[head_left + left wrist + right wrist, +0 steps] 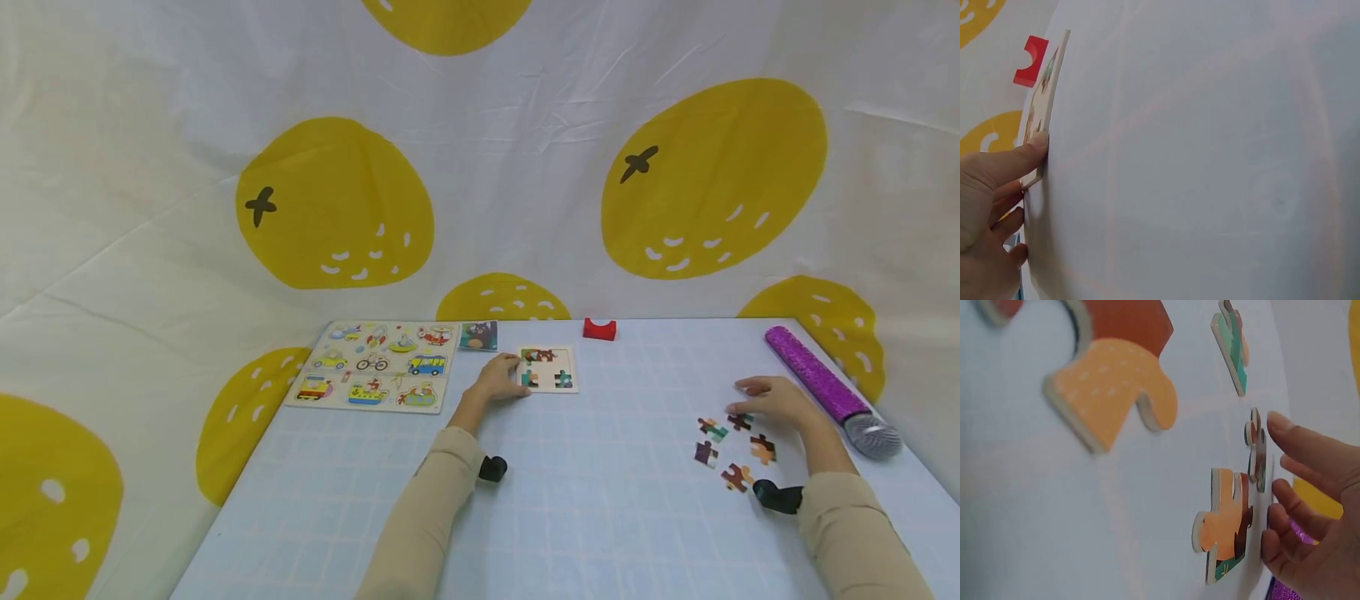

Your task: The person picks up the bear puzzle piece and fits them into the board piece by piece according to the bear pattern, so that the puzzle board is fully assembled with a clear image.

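A small square puzzle board (570, 386) (1057, 87), with a few pieces in its frame, lies at the table's back middle. My left hand (498, 379) (991, 200) grips its left side, thumb against the near edge. At the right, several loose jigsaw pieces lie on the table, among them an orange and brown one (763, 450) (1225, 519) and an orange and red one (736, 477) (1116, 381). My right hand (776, 402) (1316, 500) hovers by the farthest, dark piece (739, 422) (1260, 453), fingers loosely bent, a gap between thumb and piece.
A vehicle picture board (386, 379) lies at the back left, with a small picture card (478, 336) beside it. A red block (600, 330) (1034, 60) stands near the back edge. A purple glittery microphone (821, 379) lies right of my right hand.
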A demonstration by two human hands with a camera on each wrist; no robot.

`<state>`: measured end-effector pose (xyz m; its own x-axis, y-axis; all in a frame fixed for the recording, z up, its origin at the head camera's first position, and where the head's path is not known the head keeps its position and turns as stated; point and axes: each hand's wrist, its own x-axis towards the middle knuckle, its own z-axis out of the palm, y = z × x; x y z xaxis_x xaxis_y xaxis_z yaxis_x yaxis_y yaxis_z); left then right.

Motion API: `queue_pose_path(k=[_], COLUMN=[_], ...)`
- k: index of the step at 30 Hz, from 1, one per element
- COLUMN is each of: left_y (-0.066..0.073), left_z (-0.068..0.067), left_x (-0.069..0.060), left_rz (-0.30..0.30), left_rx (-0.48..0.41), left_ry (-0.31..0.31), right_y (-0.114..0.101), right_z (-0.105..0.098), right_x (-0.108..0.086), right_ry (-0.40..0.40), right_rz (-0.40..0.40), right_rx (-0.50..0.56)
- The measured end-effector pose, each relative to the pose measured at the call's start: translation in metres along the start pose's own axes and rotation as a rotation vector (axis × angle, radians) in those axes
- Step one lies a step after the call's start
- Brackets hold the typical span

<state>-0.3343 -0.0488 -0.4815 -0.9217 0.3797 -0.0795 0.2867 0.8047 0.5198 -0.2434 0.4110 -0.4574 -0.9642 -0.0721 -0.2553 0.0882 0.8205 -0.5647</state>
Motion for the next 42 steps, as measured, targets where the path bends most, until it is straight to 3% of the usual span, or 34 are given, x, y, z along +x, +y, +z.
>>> queue_pose_path(k=[13, 25, 34, 42], left_y=[-0.004, -0.005, 0.0, 0.005], left_z=[0.002, 0.006, 0.001, -0.003], left_x=[0.0, -0.003, -0.002, -0.003], left_rz=[-0.031, -0.065, -0.099, -0.122], left_rx=[-0.138, -0.185, -0.132, -0.107], left_ry=[0.02, 0.023, -0.014, -0.035], right_y=[0.005, 0.004, -0.013, -0.056], right_z=[-0.002, -0.001, 0.0, 0.009], right_x=[0.0, 0.0, 0.005, 0.022], right_ry=[-0.039, -0.04, 0.046, 0.178], right_rz=[0.009, -0.007, -0.041, -0.131], right_rx=[-0.006, 0.025, 0.173, 0.458])
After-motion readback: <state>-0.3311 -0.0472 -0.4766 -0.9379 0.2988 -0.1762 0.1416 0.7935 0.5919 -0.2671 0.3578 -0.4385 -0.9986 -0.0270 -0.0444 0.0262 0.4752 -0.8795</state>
